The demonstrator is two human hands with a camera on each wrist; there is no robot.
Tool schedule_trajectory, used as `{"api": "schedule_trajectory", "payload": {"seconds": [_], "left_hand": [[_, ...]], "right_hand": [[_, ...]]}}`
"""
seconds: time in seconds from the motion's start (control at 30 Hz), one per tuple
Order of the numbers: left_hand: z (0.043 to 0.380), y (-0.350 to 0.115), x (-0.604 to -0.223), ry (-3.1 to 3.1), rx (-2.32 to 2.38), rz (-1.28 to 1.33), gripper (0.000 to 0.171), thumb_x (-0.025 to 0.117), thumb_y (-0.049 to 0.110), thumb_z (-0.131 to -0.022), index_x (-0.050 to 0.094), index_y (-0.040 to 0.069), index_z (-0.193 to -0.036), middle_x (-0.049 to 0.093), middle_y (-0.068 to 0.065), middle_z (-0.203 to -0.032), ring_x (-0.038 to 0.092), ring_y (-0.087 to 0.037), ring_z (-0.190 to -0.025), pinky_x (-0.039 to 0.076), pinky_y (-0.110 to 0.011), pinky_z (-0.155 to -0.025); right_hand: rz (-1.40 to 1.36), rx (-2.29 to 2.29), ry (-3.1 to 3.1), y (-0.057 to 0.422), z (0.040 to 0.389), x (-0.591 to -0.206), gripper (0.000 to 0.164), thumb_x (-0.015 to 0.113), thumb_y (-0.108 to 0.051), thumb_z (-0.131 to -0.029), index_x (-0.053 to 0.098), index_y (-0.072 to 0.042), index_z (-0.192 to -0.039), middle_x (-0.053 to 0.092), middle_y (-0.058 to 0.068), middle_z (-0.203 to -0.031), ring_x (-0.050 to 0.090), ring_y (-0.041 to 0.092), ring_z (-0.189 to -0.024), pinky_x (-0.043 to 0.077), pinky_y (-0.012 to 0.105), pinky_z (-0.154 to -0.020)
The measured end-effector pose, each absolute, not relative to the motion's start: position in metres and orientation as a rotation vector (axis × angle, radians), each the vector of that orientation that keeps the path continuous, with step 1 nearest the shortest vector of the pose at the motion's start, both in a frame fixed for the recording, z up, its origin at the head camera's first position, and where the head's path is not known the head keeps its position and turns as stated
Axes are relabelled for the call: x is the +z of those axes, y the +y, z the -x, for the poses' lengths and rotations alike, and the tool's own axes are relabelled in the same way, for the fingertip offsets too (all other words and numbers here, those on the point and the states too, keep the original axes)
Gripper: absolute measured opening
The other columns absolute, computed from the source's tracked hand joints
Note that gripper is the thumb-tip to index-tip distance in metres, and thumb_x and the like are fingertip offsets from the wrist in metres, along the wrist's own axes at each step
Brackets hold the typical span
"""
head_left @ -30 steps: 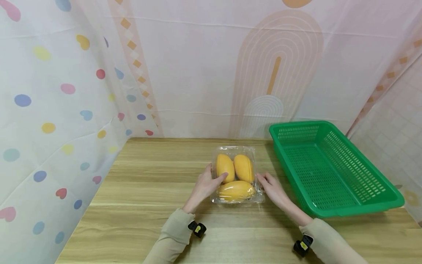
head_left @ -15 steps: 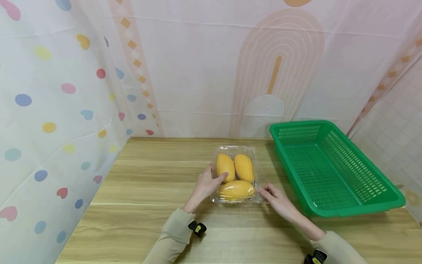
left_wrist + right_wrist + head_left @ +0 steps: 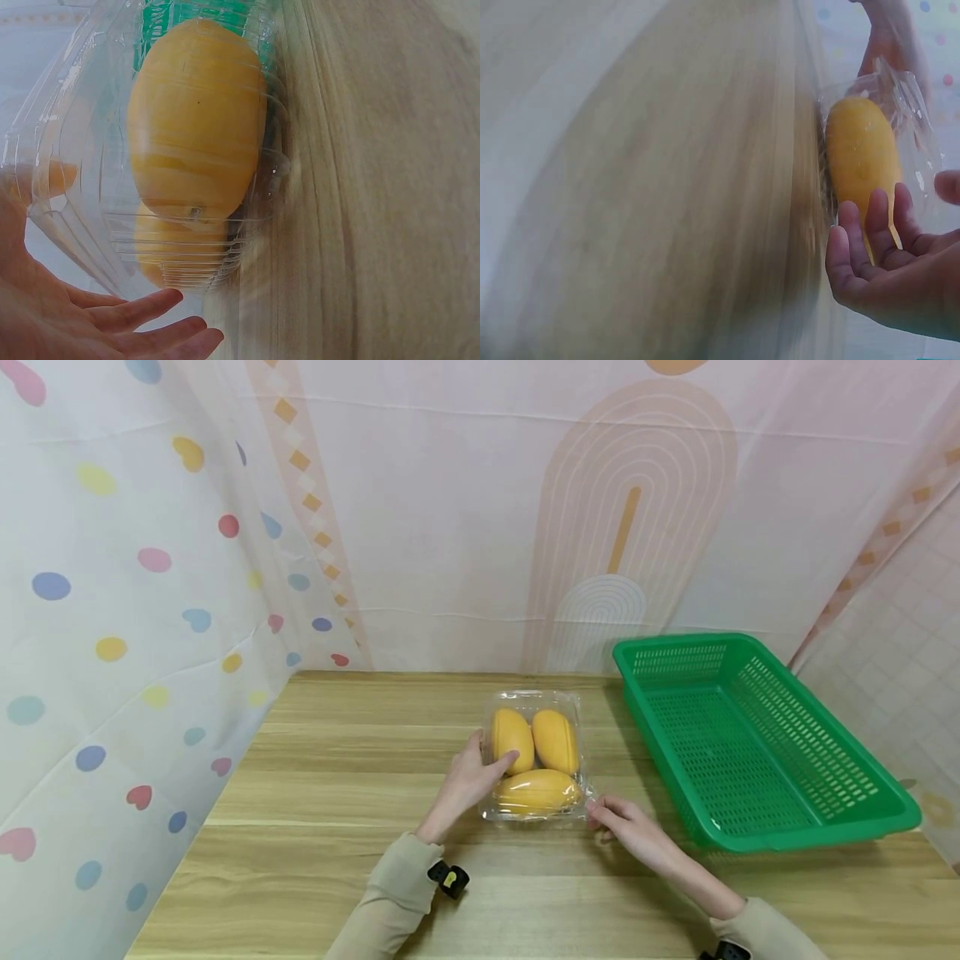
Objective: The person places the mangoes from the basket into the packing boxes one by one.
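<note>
A clear plastic clamshell box (image 3: 536,700) lies on the wooden table (image 3: 360,752). Inside are three mangoes: the left one (image 3: 512,735), the right one (image 3: 555,739) and the front one (image 3: 536,792), lying crosswise. My left hand (image 3: 465,781) rests at the box's left side, thumb on the lid. In the left wrist view its fingers (image 3: 142,311) stretch fairly straight beside the box wall. My right hand (image 3: 626,827) is at the front right corner, fingertips touching or very near the rim. In the right wrist view, its fingers (image 3: 877,225) bend loosely and the thumb stands apart.
A green perforated plastic basket (image 3: 705,827) stands at the right of the table, with no items visible in it. A patterned curtain (image 3: 450,527) hangs behind the table and along both sides. Cameras are strapped at the wrists, the left one (image 3: 450,879) being fully visible.
My right hand has moved toward me along the box's right side, from beside the mangoes to the front corner. The left hand and the box stay in place.
</note>
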State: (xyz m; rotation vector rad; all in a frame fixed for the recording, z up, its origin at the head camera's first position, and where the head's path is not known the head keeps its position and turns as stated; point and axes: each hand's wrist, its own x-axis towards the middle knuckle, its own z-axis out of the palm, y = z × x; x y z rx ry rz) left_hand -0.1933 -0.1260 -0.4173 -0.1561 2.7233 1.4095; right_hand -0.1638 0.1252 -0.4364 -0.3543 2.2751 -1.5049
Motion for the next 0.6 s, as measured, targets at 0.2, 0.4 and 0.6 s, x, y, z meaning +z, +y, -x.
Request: {"api": "schedule_trajectory", "payload": {"seconds": [0.2,0.4,0.6], "left_hand": [[0.194,-0.126,-0.418,2.732,1.412,0.144,0.081,0.060,0.046,-0.089,0.028,-0.002,-0.146,0.044,-0.026,-0.142,0.045,-0.042,-0.130,0.042,-0.055,-0.104],[0.194,-0.125,-0.418,2.738,1.394,0.156,0.084,0.059,0.048,-0.088,0.026,-0.002,-0.146,0.042,-0.026,-0.144,0.043,-0.043,-0.132,0.039,-0.056,-0.106],[0.194,-0.124,-0.418,2.734,1.392,0.160,0.086,0.059,0.050,-0.088,0.025,-0.003,-0.147,0.039,-0.026,-0.146,0.040,-0.044,-0.133,0.037,-0.057,-0.107]], "right_hand": [[0.239,-1.556,2.264,0.119,0.162,-0.436,0.030,0.048,-0.020,-0.095,0.059,0.008,-0.096,0.065,0.019,-0.098,0.062,0.015,-0.087,0.055,0.029,-0.076],[0.142,-1.614,2.250,0.115,0.162,-0.435,0.027,0.049,-0.016,-0.091,0.061,0.008,-0.094,0.067,0.013,-0.090,0.063,0.014,-0.081,0.054,0.030,-0.073],[0.044,-1.676,2.232,0.111,0.161,-0.435,0.023,0.051,-0.013,-0.088,0.063,0.006,-0.090,0.063,0.000,-0.075,0.058,0.012,-0.071,0.052,0.027,-0.068]]}}
